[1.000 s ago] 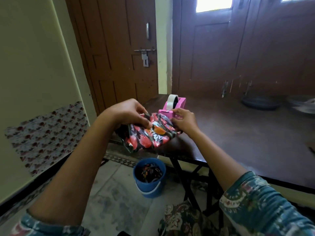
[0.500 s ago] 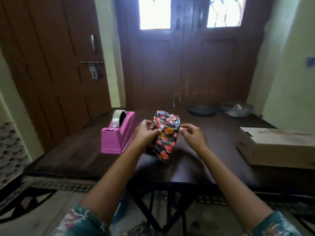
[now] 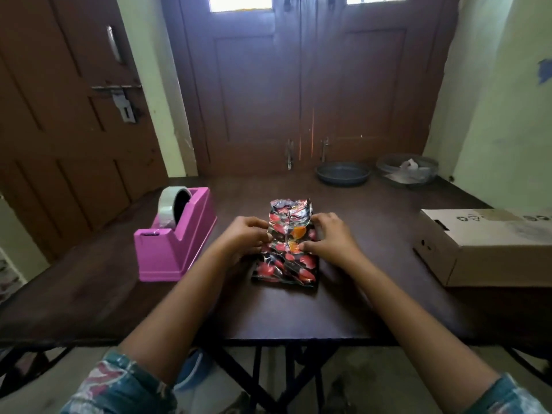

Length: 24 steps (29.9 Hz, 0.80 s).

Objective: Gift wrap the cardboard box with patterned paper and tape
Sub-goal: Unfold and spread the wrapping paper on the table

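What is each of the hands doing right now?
Left hand: grips the wrapped box, left edge.
Right hand: grips its right side, thumb on top.

Held aloft moments ago, the wrapped box (image 3: 285, 258) now lies flat on the table (image 3: 298, 318), at three o'clock from the tape dispenser (image 3: 176, 243).

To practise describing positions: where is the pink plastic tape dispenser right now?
In the head view, the pink plastic tape dispenser stands on the dark wooden table, left of the paper-wrapped box and nearest the left hand.

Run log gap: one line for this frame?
wrapped box on table | left hand, right hand hold its sides | far paper end open
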Available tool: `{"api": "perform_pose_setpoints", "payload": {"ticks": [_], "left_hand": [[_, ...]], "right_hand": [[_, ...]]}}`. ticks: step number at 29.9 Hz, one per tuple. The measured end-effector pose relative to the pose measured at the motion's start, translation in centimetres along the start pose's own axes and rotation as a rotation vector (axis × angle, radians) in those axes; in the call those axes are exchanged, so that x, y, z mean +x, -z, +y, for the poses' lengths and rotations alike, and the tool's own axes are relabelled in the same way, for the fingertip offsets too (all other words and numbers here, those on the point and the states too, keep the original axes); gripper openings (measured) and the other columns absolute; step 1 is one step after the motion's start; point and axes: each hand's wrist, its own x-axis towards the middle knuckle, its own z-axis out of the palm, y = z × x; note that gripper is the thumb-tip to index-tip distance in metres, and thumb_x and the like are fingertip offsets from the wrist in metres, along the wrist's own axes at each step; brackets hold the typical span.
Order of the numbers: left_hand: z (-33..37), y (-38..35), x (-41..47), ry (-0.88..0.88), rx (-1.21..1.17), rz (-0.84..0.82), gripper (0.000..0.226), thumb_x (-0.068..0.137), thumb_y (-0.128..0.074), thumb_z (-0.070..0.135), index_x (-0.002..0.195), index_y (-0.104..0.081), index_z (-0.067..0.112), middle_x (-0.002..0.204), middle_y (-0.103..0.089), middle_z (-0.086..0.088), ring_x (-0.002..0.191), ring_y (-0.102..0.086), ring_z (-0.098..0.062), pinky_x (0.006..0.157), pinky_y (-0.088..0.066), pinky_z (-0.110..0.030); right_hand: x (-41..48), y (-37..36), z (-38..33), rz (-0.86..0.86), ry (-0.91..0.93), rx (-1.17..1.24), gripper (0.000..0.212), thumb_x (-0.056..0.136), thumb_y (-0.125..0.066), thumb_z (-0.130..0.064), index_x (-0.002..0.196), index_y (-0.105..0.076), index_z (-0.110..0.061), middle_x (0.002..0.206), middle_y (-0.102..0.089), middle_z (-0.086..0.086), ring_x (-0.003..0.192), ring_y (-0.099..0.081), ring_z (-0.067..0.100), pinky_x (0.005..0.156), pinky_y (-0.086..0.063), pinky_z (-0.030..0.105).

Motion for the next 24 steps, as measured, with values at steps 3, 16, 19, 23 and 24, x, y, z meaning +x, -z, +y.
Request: {"api": "perform_pose_setpoints", "payload": {"ticks": [3, 16, 19, 23, 24], "left_hand": [[-0.6, 0.1, 0.2, 0.024, -0.085, 0.02, 0.039, 0.079, -0.065, -0.01, 0.114, -0.054, 0.003, 0.085, -0.059, -0.01, 0.068, -0.06, -0.015, 0.049, -0.053, -0.016], [-1.6, -1.0, 1.4, -0.192, 0.445, 0.298, 0.031, 0.07, -0.08, 0.023, 0.096, -0.064, 0.023, 0.09, -0.064, -0.002, 0.084, -0.062, -0.019, 0.076, -0.054, -0.033], [-1.6, -0.9, 0.9, -0.305, 0.563, 0.332, 0.019, 0.071, -0.079, 0.023, 0.082, -0.064, 0.028, 0.086, -0.06, 0.003, 0.089, -0.061, -0.019, 0.08, -0.052, -0.035], [-1.7, -0.6, 1.0, -0.309, 0.633, 0.272, 0.016, 0.074, -0.073, 0.011, 0.069, -0.072, 0.026, 0.083, -0.072, -0.001, 0.084, -0.066, -0.02, 0.079, -0.055, -0.035], [-1.6, -0.5, 1.0, -0.317, 0.654, 0.247, 0.014, 0.076, -0.07, 0.01, 0.076, -0.075, 0.024, 0.087, -0.073, -0.002, 0.086, -0.067, -0.019, 0.081, -0.054, -0.034]], "right_hand": [[0.0, -0.2, -0.7, 0.033, 0.045, -0.071, 0.057, 0.08, -0.067, -0.031, 0.129, -0.046, -0.009, 0.129, -0.043, 0.011, 0.12, -0.041, 0.025, 0.097, -0.034, 0.029], [-1.8, 0.6, -2.3, -0.258, 0.205, -0.264, 0.07, 0.075, -0.062, -0.06, 0.124, -0.054, -0.011, 0.132, -0.049, 0.005, 0.119, -0.047, 0.023, 0.096, -0.042, 0.038], [-1.5, 0.6, -1.9, -0.164, 0.207, -0.212, 0.047, 0.076, -0.066, -0.053, 0.094, -0.069, -0.01, 0.104, -0.065, 0.006, 0.093, -0.059, 0.024, 0.079, -0.049, 0.037], [-1.7, 0.8, -1.8, -0.103, 0.22, -0.183, 0.026, 0.079, -0.068, -0.042, 0.086, -0.073, -0.017, 0.088, -0.07, 0.004, 0.081, -0.061, 0.02, 0.068, -0.047, 0.032], [-1.8, 0.8, -1.8, -0.085, 0.232, -0.199, 0.026, 0.08, -0.067, -0.041, 0.087, -0.074, -0.017, 0.087, -0.07, 0.004, 0.081, -0.061, 0.02, 0.068, -0.048, 0.033]]}}
